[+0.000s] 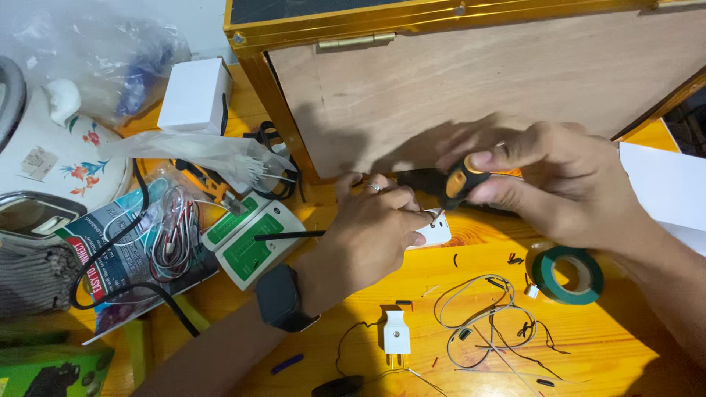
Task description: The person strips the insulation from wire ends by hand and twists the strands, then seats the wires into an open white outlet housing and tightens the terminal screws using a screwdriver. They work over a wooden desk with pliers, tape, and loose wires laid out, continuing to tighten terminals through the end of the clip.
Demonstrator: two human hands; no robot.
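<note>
Far left: a white pot (55,158) with a painted flower pattern, upright at the counter's (632,345) edge. Just right of it, a clear plastic bag (173,235) holding coiled red and white wires, lying on a printed sheet. Behind these, a small white box (195,95), and a second clear bag (213,154) lying flat across a tangle of black cable.

Left of centre: two white testers with green faces (254,239), side by side, a thin black rod resting across the nearer one.

Centre: left hand (371,231), forearm coming in from the lower left with a dark watch (283,298) on the wrist, palm down. Its fingers are curled narrow and pressed down on a small white part (440,229) (only its right edge shows beyond the knuckles), holding it against the counter.

Just right, touching distance: right hand (559,184), forearm entering from the right edge, wrist raised. Its fingers are closed around a black and orange screwdriver handle (460,182), thumb on top, the tool lying near level with its dark shaft pointing left above the white part; the tip is hidden behind the left hand.

Behind both hands: a wooden cabinet (471,81) with a gold metal frame, standing on the counter.

Foreground: a white plug (396,334), loose thin wires (478,316) in loops, and snipped bits of insulation.

Right: a roll of green tape (568,274), lying flat near the right wrist.
</note>
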